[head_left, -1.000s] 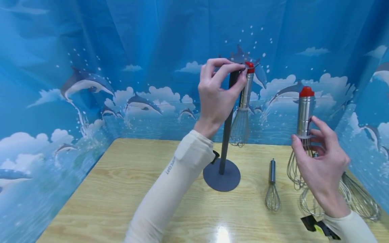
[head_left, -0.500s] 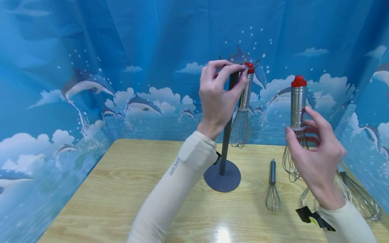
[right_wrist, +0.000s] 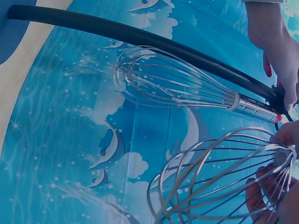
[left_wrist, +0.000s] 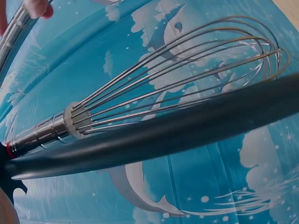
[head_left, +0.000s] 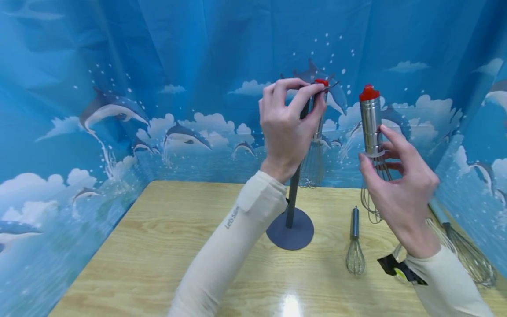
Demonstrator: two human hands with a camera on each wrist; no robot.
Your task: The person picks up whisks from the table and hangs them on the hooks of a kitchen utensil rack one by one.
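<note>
Held whisk [head_left: 371, 125]: shifted leftward and up, now right of centre, gripped by the right hand [head_left: 400, 189].
Left hand [head_left: 287, 116]: pinches the top of the stand [head_left: 291, 215], upper centre, partly hiding the hanging whisk [right_wrist: 254, 109].
Tabletop [head_left: 158, 246]: small whisk [head_left: 355, 230] lower right; larger whisk [head_left: 471, 255] far right.

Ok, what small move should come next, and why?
Probably ease the right grip a little left, bringing the held whisk toward the top of the stand. That whisk is red end up but apart from the stand, where another whisk already hangs, and the left grip pinches the stand's top, seemingly steadying it.
</note>
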